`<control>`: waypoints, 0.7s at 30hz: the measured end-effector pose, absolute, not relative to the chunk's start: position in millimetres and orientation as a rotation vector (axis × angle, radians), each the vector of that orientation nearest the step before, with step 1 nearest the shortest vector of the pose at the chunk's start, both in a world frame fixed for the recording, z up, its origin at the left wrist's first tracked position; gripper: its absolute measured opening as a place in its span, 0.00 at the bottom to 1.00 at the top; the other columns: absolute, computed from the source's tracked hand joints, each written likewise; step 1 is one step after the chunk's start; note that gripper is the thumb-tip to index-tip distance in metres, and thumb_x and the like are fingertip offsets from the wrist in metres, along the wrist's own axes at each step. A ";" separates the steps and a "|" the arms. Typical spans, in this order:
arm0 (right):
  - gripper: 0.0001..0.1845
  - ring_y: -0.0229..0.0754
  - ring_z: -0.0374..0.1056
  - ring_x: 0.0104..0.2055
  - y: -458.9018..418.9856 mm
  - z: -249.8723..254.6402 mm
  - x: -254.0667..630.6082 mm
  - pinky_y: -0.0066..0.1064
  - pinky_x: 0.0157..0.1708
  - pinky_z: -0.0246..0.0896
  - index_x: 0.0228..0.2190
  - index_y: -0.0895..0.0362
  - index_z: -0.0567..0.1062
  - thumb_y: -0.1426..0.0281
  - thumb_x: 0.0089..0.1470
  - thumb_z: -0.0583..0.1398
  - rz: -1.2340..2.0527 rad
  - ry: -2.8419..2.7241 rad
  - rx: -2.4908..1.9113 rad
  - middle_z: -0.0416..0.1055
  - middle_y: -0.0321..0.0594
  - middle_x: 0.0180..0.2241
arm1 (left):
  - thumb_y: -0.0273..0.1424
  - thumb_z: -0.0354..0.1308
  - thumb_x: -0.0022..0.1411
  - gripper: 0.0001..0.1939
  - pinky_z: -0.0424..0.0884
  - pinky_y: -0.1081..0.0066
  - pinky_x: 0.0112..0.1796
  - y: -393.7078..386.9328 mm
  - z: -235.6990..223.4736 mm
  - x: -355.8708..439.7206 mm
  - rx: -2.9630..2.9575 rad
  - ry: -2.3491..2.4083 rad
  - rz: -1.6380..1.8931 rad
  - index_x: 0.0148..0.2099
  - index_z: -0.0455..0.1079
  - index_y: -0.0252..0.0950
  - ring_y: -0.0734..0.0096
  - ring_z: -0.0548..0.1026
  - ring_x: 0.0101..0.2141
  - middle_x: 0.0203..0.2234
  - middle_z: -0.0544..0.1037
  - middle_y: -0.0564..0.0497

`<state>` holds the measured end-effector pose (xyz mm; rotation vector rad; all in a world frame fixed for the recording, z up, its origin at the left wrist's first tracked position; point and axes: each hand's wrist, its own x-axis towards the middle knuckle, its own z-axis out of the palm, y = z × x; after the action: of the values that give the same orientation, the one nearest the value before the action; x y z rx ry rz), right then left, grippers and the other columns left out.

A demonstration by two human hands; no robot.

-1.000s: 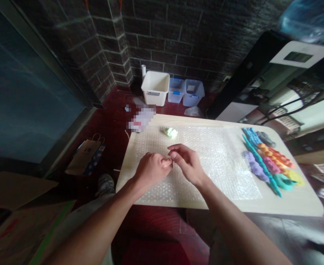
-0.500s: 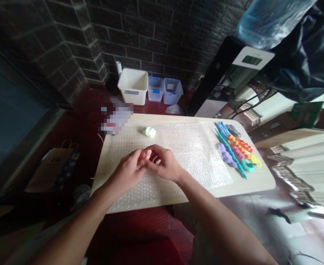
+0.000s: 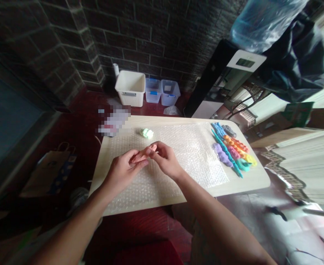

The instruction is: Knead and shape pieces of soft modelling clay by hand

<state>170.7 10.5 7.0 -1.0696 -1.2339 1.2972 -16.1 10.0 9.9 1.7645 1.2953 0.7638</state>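
Observation:
A stretched-out, salmon-coloured strip (image 3: 141, 156) of what looks like modelling clay spans the gap between my hands above the bubble wrap. My left hand (image 3: 124, 167) grips its left end, fingers curled and partly hiding it. At the other end, my right hand (image 3: 166, 160) pinches the strip between thumb and fingers. A small pale green lump (image 3: 146, 133) lies on the wrap just beyond my hands.
Bubble wrap (image 3: 189, 158) covers much of the pale table (image 3: 250, 182). At its right lie several coloured clay-like pieces, among them a purple one (image 3: 222, 154) and a long teal one (image 3: 228, 152). A white bin (image 3: 130, 88) and clear boxes (image 3: 170, 94) stand beyond the table.
My hands have moved slightly apart, and the salmon-coloured piece, bunched between my fingers before, now shows drawn out between them. The view has shifted a little.

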 end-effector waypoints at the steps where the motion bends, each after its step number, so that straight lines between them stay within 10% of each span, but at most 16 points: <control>1: 0.20 0.42 0.72 0.35 10.0 7.1 166.1 0.35 0.38 0.67 0.33 0.54 0.76 0.50 0.58 0.69 1.340 -1.160 -1.028 0.76 0.37 0.32 | 0.46 0.63 0.67 0.16 0.69 0.72 0.30 8.2 9.0 -14.3 1.742 1.299 0.780 0.37 0.74 0.37 0.67 0.78 0.28 0.27 0.81 0.52; 8: 0.27 0.40 0.71 0.27 -1.3 10.2 134.2 0.30 0.22 0.55 0.45 0.54 0.77 0.43 0.60 0.63 1.614 -0.641 -0.935 0.82 0.42 0.38 | 0.37 0.59 0.68 0.11 0.73 0.70 0.30 -7.4 5.3 5.3 1.640 1.335 0.858 0.45 0.78 0.36 0.63 0.82 0.27 0.28 0.84 0.49; 13: 0.26 0.47 0.76 0.35 4.3 20.4 148.5 0.39 0.36 0.71 0.38 0.53 0.75 0.42 0.61 0.61 1.597 -0.548 -0.928 0.80 0.41 0.32 | 0.46 0.65 0.63 0.22 0.77 0.60 0.47 -7.5 16.2 6.0 1.609 1.243 0.921 0.52 0.76 0.36 0.51 0.82 0.49 0.52 0.83 0.40; 17: 0.21 0.45 0.73 0.32 14.6 30.1 173.2 0.41 0.39 0.72 0.36 0.50 0.74 0.45 0.63 0.59 1.542 -0.642 -0.931 0.75 0.37 0.27 | 0.59 0.32 0.72 0.42 0.77 0.49 0.54 -0.2 35.8 -7.2 1.013 0.920 0.973 0.62 0.67 0.31 0.48 0.78 0.58 0.60 0.77 0.32; 21: 0.32 0.37 0.54 0.18 18.1 30.5 187.0 0.32 0.20 0.54 0.21 0.51 0.71 0.38 0.59 0.56 1.683 -0.547 -0.871 0.62 0.33 0.17 | 0.64 0.20 0.68 0.52 0.72 0.48 0.61 4.0 50.8 -17.6 0.842 0.710 0.908 0.70 0.61 0.32 0.48 0.67 0.69 0.70 0.67 0.35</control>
<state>187.0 18.1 30.5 -0.8710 -0.5469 1.6829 -17.6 4.0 50.8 0.8415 0.7105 0.9082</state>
